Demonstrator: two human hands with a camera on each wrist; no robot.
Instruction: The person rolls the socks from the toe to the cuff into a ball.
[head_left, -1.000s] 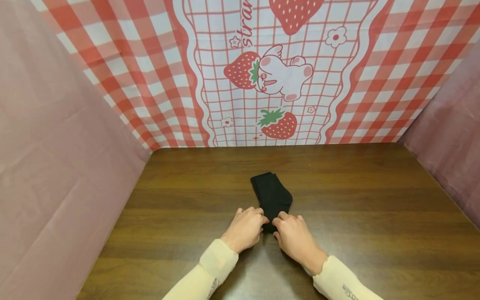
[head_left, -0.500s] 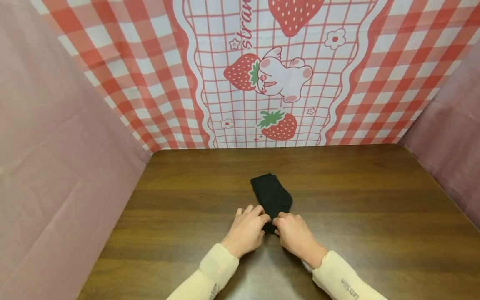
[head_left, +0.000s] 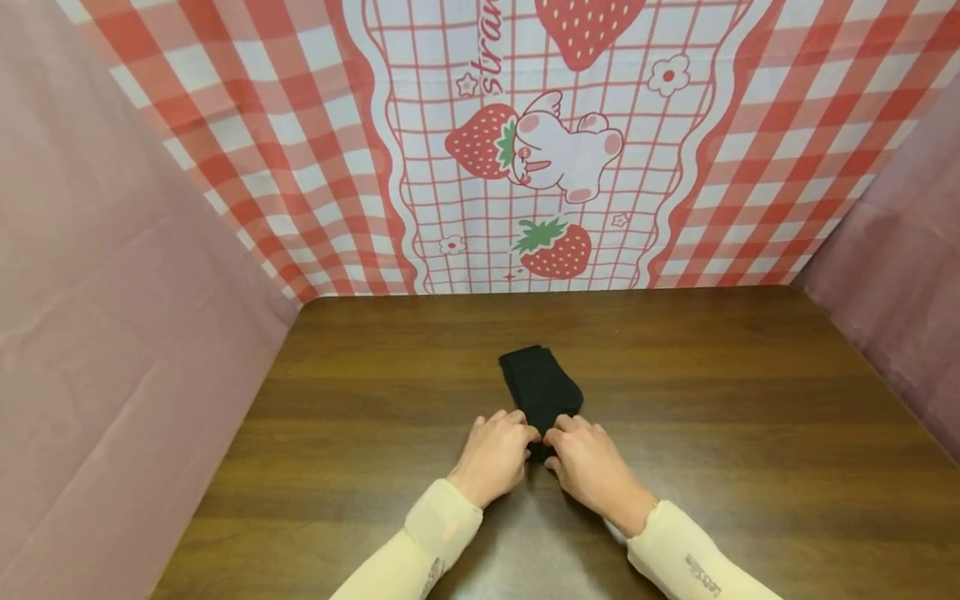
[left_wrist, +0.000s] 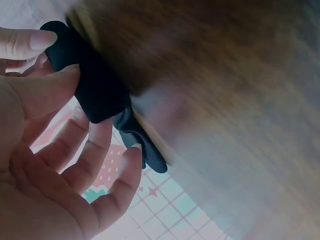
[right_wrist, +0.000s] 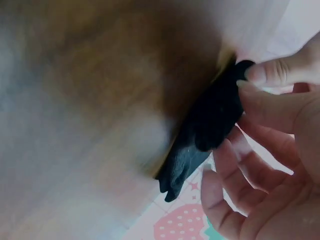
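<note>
- Left hand (head_left: 495, 454): fingers curled at the near end of the black sock (head_left: 542, 392), thumb and fingertips pinching the fabric; the left wrist view shows the thumb (left_wrist: 47, 87) pressed against the dark cloth.
- Right hand (head_left: 592, 467): set just beside the left, almost touching it, fingers bent and pinching the same near end; the right wrist view shows the cloth (right_wrist: 210, 125) caught between thumb and fingers.
- Black sock: folded, lying flat on the wooden table (head_left: 750, 400), about mid-table, slightly left of centre.
- Long axis: runs near to far, leaning a little to the left at the far end; the free length lies straight ahead of both hands, on their far side.
- Nearness: both hands equally close, one on each side of the near end.
- Sleeves: cream, one on each forearm (head_left: 442, 521).
- Backdrop (head_left: 540, 158): strawberry-print checked cloth behind the far table edge; pink sheets at left and right.
</note>
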